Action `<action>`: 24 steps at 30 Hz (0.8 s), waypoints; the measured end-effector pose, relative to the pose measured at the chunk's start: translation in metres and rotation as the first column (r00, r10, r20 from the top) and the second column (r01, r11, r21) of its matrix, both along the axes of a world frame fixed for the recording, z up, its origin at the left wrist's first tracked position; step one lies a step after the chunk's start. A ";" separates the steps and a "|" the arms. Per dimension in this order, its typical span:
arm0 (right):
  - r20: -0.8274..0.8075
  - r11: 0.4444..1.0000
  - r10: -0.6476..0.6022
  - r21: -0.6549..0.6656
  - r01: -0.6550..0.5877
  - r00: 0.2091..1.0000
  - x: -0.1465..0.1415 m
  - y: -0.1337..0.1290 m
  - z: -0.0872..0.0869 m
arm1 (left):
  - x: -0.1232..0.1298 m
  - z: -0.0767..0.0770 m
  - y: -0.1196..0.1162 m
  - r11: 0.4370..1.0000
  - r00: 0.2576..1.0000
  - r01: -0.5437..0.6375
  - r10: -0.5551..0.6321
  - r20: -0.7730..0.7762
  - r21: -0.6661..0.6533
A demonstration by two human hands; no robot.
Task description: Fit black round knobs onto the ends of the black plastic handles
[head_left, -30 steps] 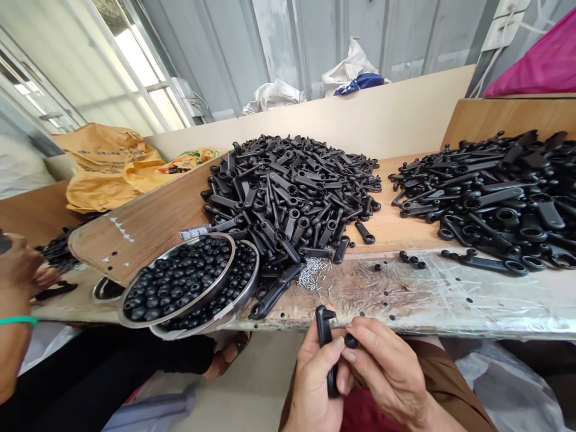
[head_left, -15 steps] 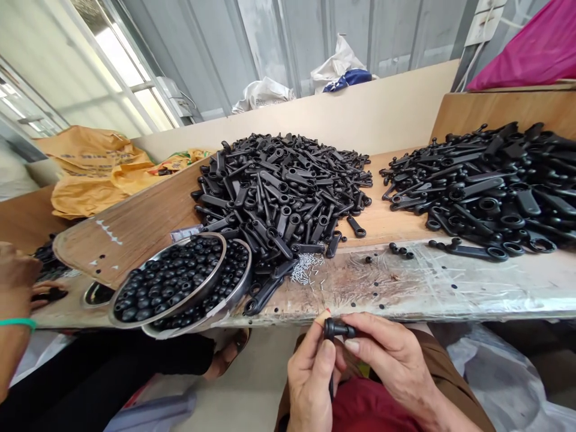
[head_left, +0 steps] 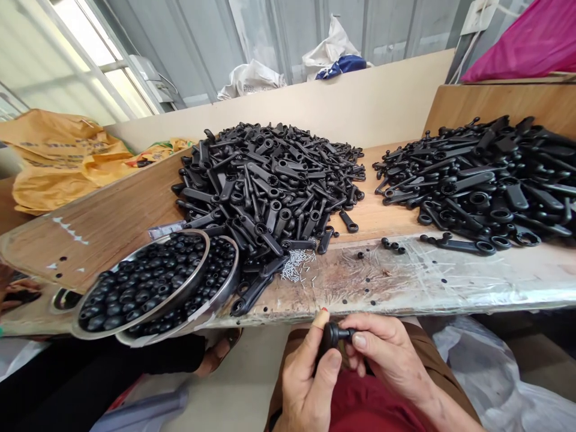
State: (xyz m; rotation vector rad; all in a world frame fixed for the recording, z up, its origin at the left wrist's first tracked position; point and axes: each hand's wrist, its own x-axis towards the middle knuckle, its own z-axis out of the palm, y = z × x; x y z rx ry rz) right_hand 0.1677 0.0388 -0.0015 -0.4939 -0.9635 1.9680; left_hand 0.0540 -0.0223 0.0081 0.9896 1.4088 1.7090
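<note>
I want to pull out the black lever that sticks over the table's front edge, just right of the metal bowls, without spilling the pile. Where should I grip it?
Grip the overhanging lever at its ring end, which pokes free past the table edge. Come from the front and below, pinching the flat sides. Its upper end seems tucked under the big pile, so probably draw it out along its length toward you, clear of the bowl of black knobs and the small metal pins.

It's a small workshop w/ metal walls. A long wood bench point(head_left: 135, 210) holds big piles of the same black plastic handles point(head_left: 270, 180), steel bowls point(head_left: 148, 282) full of black knobs & tiny metal pins point(head_left: 294, 267). Stuffed yellow sacks point(head_left: 58, 156) sit behind.
</note>
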 end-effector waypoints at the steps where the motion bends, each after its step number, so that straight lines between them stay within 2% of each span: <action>1: -0.015 1.000 0.000 -0.009 0.000 1.000 -0.001 0.000 0.000 | 0.000 0.001 0.000 1.000 1.000 0.006 -0.006 -0.011 0.007; 5: -0.087 0.999 0.011 -0.038 -0.015 0.996 -0.007 -0.001 0.001 | -0.002 0.001 0.001 1.000 0.998 0.027 -0.027 -0.060 0.009; 9: -0.085 0.997 -0.020 -0.080 0.013 0.996 -0.010 -0.002 -0.001 | -0.008 -0.003 0.000 0.999 0.982 0.042 -0.042 -0.182 -0.004; 14: -0.048 0.991 -0.029 -0.132 0.022 0.998 -0.008 -0.003 -0.004 | -0.021 -0.002 -0.001 0.965 0.915 0.264 -0.245 -0.321 0.014; 16: -0.042 0.988 -0.009 -0.153 0.002 0.999 -0.007 -0.004 -0.004 | -0.025 -0.001 -0.002 0.950 0.877 0.311 -0.284 -0.388 0.006; 20: -0.048 0.980 0.031 -0.194 -0.040 0.998 -0.006 -0.010 0.000 | -0.027 -0.003 -0.006 0.951 0.842 0.304 -0.244 -0.481 0.051; 24: -0.032 0.960 0.052 -0.273 -0.059 0.998 -0.005 -0.014 0.008 | -0.024 -0.009 -0.008 0.941 0.809 0.303 -0.170 -0.563 0.152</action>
